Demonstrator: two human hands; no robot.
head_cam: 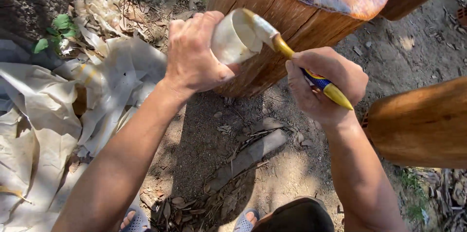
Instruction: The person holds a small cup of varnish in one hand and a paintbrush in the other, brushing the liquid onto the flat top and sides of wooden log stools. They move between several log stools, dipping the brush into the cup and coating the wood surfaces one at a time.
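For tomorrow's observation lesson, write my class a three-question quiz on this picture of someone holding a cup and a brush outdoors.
1. True or false: the left hand grips the small whitish plastic cup.
2. Which hand holds the yellow-handled paintbrush? A) left B) right C) neither
3. Fill in: the brush's bristle end sits at the cup's ____.

Key:
1. True.
2. B, the right hand.
3. Rim; both are held in front of the glossy orange-brown wooden stump, above the crumpled pale paper sheets on the dirt.
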